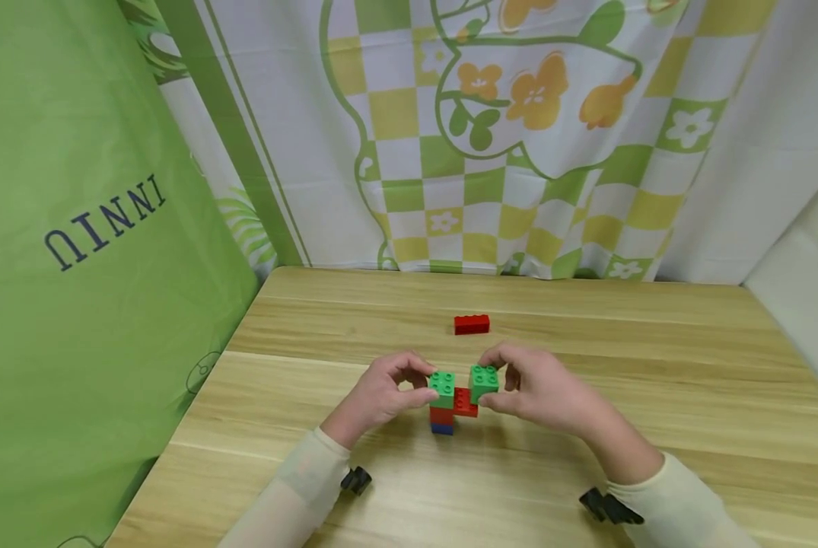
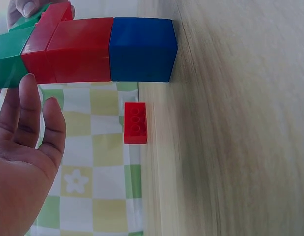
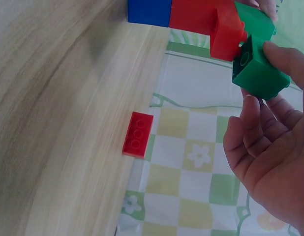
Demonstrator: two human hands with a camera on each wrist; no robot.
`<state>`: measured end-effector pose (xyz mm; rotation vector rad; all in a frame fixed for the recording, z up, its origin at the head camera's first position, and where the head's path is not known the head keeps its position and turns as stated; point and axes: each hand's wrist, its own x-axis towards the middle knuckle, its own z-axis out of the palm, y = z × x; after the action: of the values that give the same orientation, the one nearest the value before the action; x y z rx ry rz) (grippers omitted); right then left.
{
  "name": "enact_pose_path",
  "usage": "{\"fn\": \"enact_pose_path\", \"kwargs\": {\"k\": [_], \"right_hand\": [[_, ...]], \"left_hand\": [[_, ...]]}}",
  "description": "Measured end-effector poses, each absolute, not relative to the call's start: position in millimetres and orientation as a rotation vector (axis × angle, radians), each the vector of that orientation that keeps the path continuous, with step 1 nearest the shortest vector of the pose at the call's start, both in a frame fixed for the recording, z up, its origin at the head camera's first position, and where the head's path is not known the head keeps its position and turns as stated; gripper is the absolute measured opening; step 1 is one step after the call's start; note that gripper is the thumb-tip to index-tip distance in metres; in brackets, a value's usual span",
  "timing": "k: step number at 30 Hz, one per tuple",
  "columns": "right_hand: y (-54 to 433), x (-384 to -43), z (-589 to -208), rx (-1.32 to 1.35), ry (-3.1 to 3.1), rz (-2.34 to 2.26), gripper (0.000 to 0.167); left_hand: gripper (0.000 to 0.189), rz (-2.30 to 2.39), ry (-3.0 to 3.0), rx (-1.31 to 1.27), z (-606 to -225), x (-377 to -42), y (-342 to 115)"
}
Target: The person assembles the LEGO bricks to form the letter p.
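A small tower stands on the table: a blue brick [image 2: 142,49] at the bottom, a red brick [image 2: 83,51] above it, then a longer red brick [image 3: 225,37] jutting out to the right. One green brick [image 1: 442,390] sits on top at the left end, and my left hand [image 1: 391,390] pinches its sides between thumb and fingers. My right hand [image 1: 549,387] pinches a second green brick [image 3: 260,71] between thumb and fingers. This brick is tilted, its hollow underside close to the studs of the jutting red end.
Behind the tower, a loose red brick [image 1: 472,325] lies on its side, hollow underside toward the hands. The wooden table [image 1: 299,320] ends at a checked, flowered curtain [image 1: 443,175]. A green cloth [image 1: 107,304] hangs along the left.
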<state>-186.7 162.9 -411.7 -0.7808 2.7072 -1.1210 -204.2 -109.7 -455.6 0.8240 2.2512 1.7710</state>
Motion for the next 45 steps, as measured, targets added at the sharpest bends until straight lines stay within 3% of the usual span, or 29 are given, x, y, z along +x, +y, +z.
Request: {"fn": "enact_pose_path", "kwargs": {"k": [27,38,45], "right_hand": [[152.9,-180.9,-405.7,-0.965,2.789,-0.957,0.029],[153.0,-180.5,-406.1,-1.067,2.838,-0.917,0.028],[152.5,-178.0,-407.2,-1.088,2.877,-0.904,0.029]], "left_hand": [[0.023,1.796,2.204,0.962,-464.0,-209.2,-110.5],[0.021,1.809,2.175,0.955,-437.5,-197.1,-107.5],[0.024,1.802,2.168,0.882,-457.3,-208.3,-108.7]]}}
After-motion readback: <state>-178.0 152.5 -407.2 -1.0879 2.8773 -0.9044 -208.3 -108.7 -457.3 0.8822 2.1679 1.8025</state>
